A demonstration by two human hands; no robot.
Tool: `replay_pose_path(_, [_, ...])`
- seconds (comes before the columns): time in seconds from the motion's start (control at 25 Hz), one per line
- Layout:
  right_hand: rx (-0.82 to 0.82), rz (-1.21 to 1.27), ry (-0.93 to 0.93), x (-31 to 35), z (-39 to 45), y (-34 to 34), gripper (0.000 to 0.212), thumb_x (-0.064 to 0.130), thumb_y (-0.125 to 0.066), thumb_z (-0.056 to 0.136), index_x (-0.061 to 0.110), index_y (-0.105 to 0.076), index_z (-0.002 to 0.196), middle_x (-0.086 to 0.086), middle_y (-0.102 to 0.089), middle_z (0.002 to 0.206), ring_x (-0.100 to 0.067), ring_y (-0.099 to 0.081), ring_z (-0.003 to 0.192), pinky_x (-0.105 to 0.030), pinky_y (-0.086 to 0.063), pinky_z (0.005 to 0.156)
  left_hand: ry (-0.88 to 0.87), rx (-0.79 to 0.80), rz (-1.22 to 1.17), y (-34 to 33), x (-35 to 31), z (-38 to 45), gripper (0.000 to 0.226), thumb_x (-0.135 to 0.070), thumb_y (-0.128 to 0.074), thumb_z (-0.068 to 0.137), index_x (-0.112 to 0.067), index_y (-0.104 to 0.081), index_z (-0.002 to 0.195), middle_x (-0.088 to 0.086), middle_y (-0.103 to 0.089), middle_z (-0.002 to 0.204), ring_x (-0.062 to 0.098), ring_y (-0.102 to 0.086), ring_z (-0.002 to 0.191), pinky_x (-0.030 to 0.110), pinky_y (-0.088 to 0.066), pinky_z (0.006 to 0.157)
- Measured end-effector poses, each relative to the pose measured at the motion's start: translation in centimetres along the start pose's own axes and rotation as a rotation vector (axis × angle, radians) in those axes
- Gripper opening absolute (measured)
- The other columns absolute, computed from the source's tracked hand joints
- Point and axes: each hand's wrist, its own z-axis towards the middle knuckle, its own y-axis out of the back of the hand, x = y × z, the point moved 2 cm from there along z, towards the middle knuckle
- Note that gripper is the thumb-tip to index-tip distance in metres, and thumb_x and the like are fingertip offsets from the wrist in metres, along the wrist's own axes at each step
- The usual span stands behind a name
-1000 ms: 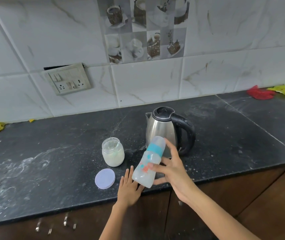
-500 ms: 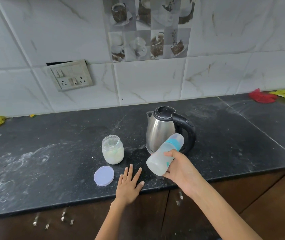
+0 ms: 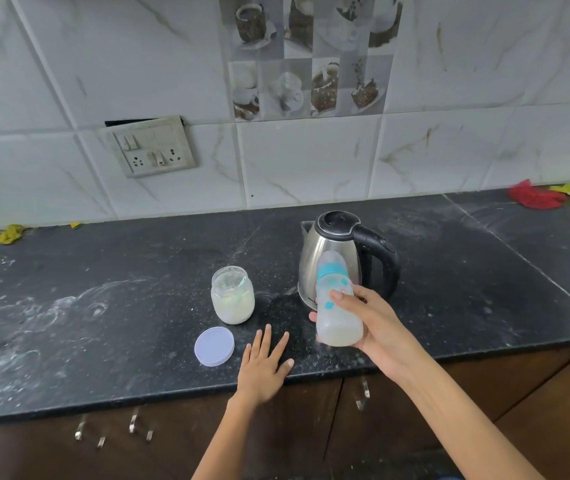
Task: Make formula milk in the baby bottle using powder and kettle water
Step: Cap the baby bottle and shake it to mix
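Note:
My right hand (image 3: 377, 327) grips a capped baby bottle (image 3: 337, 306) with a teal collar, held nearly upright above the counter; pale milky liquid sits at its bottom. Just behind it stands a steel kettle (image 3: 337, 244) with a black lid and handle. To the left is an uncovered glass jar of white powder (image 3: 232, 295) with a scoop inside. Its lilac lid (image 3: 214, 346) lies flat in front of it. My left hand (image 3: 265, 365) rests flat on the counter edge with fingers spread, holding nothing.
The black stone counter (image 3: 103, 323) is dusted with white powder on the left. A switch and socket plate (image 3: 152, 147) hangs on the tiled wall. Red and yellow cloths (image 3: 550, 195) lie at the far right corner, yellow scraps (image 3: 8, 233) at far left. Wooden cabinet doors sit below.
My right hand has swung the bottle from a steep tilt to nearly upright, as in a shaking motion. My left hand has stayed flat on the counter.

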Motion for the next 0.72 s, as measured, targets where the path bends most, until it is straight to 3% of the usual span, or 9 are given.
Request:
replay_pose_path(0.08, [-0.004,-0.156,0.081,0.2,0.0,-0.1,0.105,0.018,-0.084,0.056,0.035,-0.026,0.141,0.000,-0.057,0.125,-0.024,-0.065,0.109,-0.038,-0.060,0.080,0.001,0.000,0.001,-0.1,0.0,0.0,0.056,-0.049,-0.024,0.099,-0.038,0.001,0.148,0.000,0.017,0.158,0.020,0.019,0.146,0.040,0.005,0.120])
replay_pose_path(0.16, [-0.031,-0.320,0.270,0.8,0.2,-0.2,0.118,0.017,-0.084,0.052,0.042,-0.015,0.144,0.011,-0.048,0.128,-0.011,-0.059,0.112,-0.026,-0.059,0.080,0.001,-0.002,-0.005,-0.1,0.0,0.0,0.056,-0.049,-0.024,0.099,-0.039,0.002,0.148,0.000,0.017,0.158,0.020,0.019,0.146,0.040,0.005,0.120])
replay_pose_path(0.2, [-0.065,-0.316,0.338,0.9,0.3,-0.2,0.120,0.018,-0.084,0.053,0.042,-0.011,0.146,0.014,-0.047,0.128,-0.007,-0.059,0.111,-0.026,-0.058,0.084,-0.001,-0.002,-0.005,-0.1,0.1,0.0,0.056,-0.049,-0.024,0.099,-0.039,0.002,0.148,0.000,0.017,0.158,0.020,0.019,0.146,0.040,0.006,0.119])
replay_pose_path(0.32, [-0.046,-0.263,0.384,-0.4,0.0,-1.1,0.123,0.019,-0.092,0.053,0.044,-0.011,0.143,0.007,-0.048,0.130,-0.012,-0.059,0.114,-0.041,-0.054,0.094,0.004,-0.020,-0.009,-0.1,0.0,0.0,0.058,-0.048,-0.027,0.099,-0.034,0.001,0.149,0.001,0.016,0.159,0.019,0.017,0.146,0.039,0.005,0.119])
replay_pose_path(0.44, [0.064,-0.341,0.378,-1.1,-0.2,-2.1,0.117,0.016,-0.092,0.056,0.046,-0.013,0.138,0.001,-0.046,0.132,-0.016,-0.058,0.117,-0.041,-0.055,0.094,0.010,-0.030,-0.029,0.0,0.0,-0.1,0.063,-0.044,-0.031,0.099,-0.028,0.004,0.149,0.000,0.013,0.159,0.019,0.015,0.147,0.038,0.004,0.119])
replay_pose_path(0.56, [-0.105,-0.149,0.357,0.6,0.8,-1.2,0.105,-0.001,-0.080,0.069,0.044,-0.014,0.137,-0.005,-0.047,0.133,-0.022,-0.057,0.119,-0.049,-0.059,0.083,0.004,-0.022,-0.015,0.0,0.1,0.0,0.057,-0.048,-0.026,0.099,-0.035,0.000,0.148,0.001,0.015,0.159,0.020,0.016,0.146,0.039,0.005,0.119])
replay_pose_path(0.72, [0.110,-0.247,0.246,-1.1,0.0,-2.5,0.103,-0.005,-0.077,0.073,0.055,-0.016,0.131,-0.008,-0.050,0.131,-0.020,-0.063,0.111,-0.040,-0.061,0.072,0.015,-0.036,-0.055,0.1,0.0,-0.1,0.062,-0.042,-0.032,0.100,-0.027,0.001,0.150,0.002,0.007,0.160,0.019,0.011,0.148,0.037,0.007,0.118])
